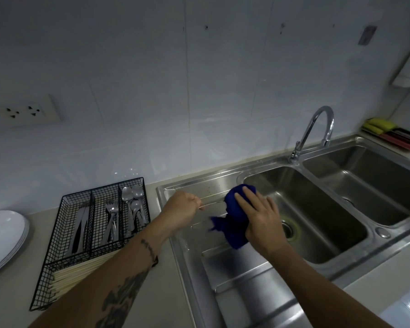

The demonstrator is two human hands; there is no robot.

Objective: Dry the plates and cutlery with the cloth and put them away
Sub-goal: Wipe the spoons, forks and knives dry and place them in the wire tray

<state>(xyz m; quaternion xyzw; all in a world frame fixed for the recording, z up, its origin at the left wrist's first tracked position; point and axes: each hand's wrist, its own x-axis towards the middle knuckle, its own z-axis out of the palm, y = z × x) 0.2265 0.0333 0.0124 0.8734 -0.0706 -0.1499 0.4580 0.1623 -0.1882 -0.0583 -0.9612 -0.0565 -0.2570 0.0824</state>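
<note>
open draining board (242, 275), cutlery basket (57, 263) left, faucet (317, 129) behind

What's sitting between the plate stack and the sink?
In the head view, the black wire cutlery basket stands on the counter between the plates and the sink, holding knives, forks, spoons and chopsticks.

Double steel sink (317, 247) at 4 o'clock, curved tap (317, 129) behind it at 2. Yellow sponges (378, 125) on a red tray (402, 143) at 3. White socket (26, 112) on tiled wall (152, 79) at 9.
</note>
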